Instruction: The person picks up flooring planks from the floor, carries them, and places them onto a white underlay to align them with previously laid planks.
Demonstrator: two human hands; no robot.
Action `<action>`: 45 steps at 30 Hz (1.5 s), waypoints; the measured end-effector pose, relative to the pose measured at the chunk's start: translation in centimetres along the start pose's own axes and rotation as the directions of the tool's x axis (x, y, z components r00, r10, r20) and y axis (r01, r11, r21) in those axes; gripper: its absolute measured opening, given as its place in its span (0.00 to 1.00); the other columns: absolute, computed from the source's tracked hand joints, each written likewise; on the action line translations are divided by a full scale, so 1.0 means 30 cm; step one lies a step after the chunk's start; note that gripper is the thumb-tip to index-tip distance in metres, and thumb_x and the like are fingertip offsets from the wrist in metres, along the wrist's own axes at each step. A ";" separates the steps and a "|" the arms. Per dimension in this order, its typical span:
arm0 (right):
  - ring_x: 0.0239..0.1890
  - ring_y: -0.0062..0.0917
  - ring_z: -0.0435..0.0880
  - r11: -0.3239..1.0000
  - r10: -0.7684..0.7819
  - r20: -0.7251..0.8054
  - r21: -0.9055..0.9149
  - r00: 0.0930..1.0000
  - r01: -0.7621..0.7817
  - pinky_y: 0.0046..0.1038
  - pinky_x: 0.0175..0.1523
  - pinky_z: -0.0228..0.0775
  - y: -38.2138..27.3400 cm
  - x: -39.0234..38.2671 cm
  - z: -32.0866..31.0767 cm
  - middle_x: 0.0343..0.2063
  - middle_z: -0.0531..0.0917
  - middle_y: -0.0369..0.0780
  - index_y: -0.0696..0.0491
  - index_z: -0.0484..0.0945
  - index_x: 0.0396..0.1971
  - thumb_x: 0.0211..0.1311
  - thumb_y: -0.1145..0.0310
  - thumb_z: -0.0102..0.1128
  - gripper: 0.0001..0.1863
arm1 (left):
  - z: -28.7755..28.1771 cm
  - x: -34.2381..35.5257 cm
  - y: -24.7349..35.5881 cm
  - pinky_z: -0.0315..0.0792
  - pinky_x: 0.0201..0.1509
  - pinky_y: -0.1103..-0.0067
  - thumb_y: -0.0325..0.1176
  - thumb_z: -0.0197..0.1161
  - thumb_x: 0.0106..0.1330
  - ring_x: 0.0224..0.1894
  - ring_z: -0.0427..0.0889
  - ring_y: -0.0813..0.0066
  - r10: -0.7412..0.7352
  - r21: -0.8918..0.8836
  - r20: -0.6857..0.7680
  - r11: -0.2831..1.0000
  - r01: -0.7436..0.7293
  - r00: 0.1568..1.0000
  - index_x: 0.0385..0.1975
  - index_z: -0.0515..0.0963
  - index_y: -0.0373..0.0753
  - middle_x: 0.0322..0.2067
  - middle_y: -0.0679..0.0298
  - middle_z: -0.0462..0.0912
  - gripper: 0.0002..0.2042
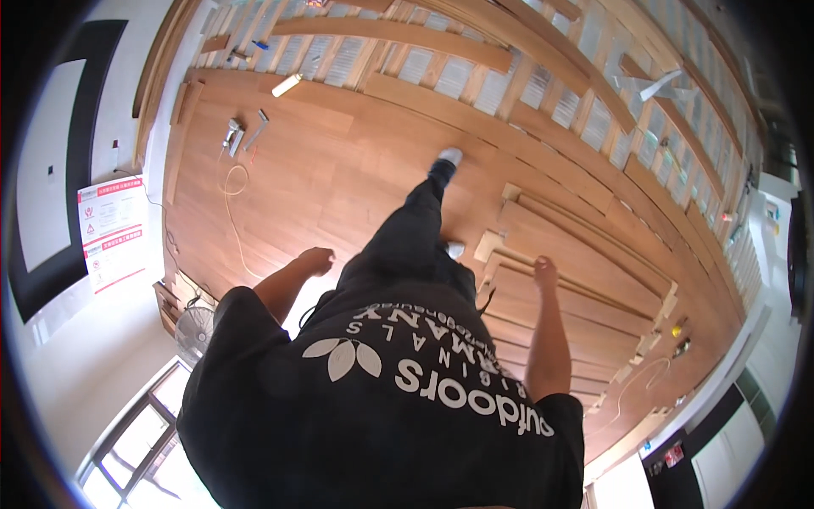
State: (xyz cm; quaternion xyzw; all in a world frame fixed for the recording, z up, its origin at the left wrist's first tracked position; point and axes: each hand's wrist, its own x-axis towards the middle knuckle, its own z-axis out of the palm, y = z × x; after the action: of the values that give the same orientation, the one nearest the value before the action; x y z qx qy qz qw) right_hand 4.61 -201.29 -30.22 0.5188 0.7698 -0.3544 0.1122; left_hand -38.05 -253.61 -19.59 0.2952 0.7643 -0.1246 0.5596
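My left hand (317,261) hangs beside my hip above the laid wooden floor (288,187), its fingers curled in and nothing visible in them. On the other side, my right hand (545,270) is also loosely closed, with no object showing. Beneath and beside it lies a stack of floorboards (577,267), which it appears to hover over rather than touch. One socked foot (450,157) is stepping forward on the boards.
A nail gun (234,131) with a pale air hose (233,208) lies at the left, near a grey metal piece (256,127). Farther off rests a yellowish bottle (287,85). Exposed joists (475,85) with loose planks (390,32) run along the far side. A fan (195,331) stands behind left.
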 end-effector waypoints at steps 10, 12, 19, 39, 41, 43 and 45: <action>0.32 0.28 0.85 0.979 0.156 -0.178 0.158 0.972 -0.129 0.27 0.31 0.77 0.173 -0.587 0.034 0.31 0.85 0.45 0.55 0.79 0.44 0.62 0.66 0.57 0.13 | -0.032 0.219 -0.201 0.77 0.37 0.72 0.35 0.64 0.58 0.30 0.85 0.68 0.112 -0.465 -0.204 0.863 -0.197 0.972 0.37 0.81 0.37 0.28 0.59 0.85 0.11; 0.34 0.30 0.85 0.954 0.286 -0.074 0.120 0.955 -0.276 0.30 0.37 0.77 0.005 -0.671 0.152 0.33 0.86 0.46 0.56 0.80 0.42 0.60 0.62 0.60 0.15 | -0.217 0.366 -0.177 0.77 0.41 0.72 0.35 0.62 0.60 0.35 0.84 0.67 0.153 -0.510 -0.409 0.779 -0.364 0.899 0.39 0.80 0.40 0.29 0.60 0.85 0.10; 0.39 0.30 0.82 0.826 0.200 0.201 0.492 0.959 -0.275 0.36 0.45 0.72 -0.369 -0.795 0.390 0.34 0.85 0.45 0.55 0.79 0.45 0.57 0.60 0.58 0.18 | -0.925 0.392 0.207 0.74 0.41 0.80 0.39 0.55 0.68 0.40 0.84 0.73 0.279 -0.639 -0.521 0.498 -0.586 0.806 0.51 0.75 0.38 0.42 0.61 0.84 0.16; 0.42 0.35 0.84 0.693 0.507 0.147 0.517 0.850 -0.502 0.33 0.47 0.76 -0.323 -0.708 0.447 0.39 0.84 0.48 0.53 0.80 0.45 0.52 0.58 0.61 0.21 | -0.626 0.510 -0.259 0.79 0.34 0.74 0.22 0.62 0.59 0.30 0.82 0.68 0.125 -0.839 -0.215 0.483 -0.249 0.968 0.45 0.76 0.33 0.32 0.58 0.83 0.14; 0.43 0.35 0.83 0.811 0.359 0.083 0.465 0.929 -0.355 0.33 0.49 0.74 -0.444 -0.597 0.411 0.37 0.85 0.47 0.55 0.80 0.42 0.53 0.58 0.58 0.19 | -0.688 0.463 -0.355 0.80 0.35 0.73 0.23 0.62 0.59 0.31 0.82 0.68 0.077 -0.862 -0.310 0.398 -0.314 0.948 0.45 0.76 0.32 0.34 0.57 0.82 0.14; 0.43 0.36 0.83 0.736 0.455 0.048 0.542 0.889 -0.406 0.34 0.48 0.75 -0.311 -0.587 0.365 0.35 0.85 0.47 0.51 0.80 0.43 0.54 0.58 0.59 0.19 | -0.669 0.511 -0.237 0.81 0.36 0.73 0.24 0.61 0.59 0.33 0.82 0.67 0.112 -0.891 -0.166 0.408 -0.197 0.980 0.46 0.75 0.30 0.37 0.55 0.82 0.14; 0.34 0.30 0.83 0.857 0.337 -0.068 0.435 0.939 -0.276 0.31 0.41 0.75 -0.346 -0.506 0.312 0.31 0.84 0.45 0.54 0.80 0.42 0.55 0.60 0.60 0.17 | -0.736 0.495 -0.219 0.82 0.38 0.72 0.24 0.61 0.59 0.34 0.83 0.66 0.157 -0.920 -0.156 0.337 -0.202 0.975 0.46 0.75 0.29 0.38 0.55 0.82 0.15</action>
State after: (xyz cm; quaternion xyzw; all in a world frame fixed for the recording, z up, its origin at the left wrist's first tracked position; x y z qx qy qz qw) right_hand 0.28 -220.59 -24.32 0.6704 0.5891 -0.4511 -0.0018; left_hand -62.15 -242.71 -26.74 0.0111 0.6739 0.3975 0.6227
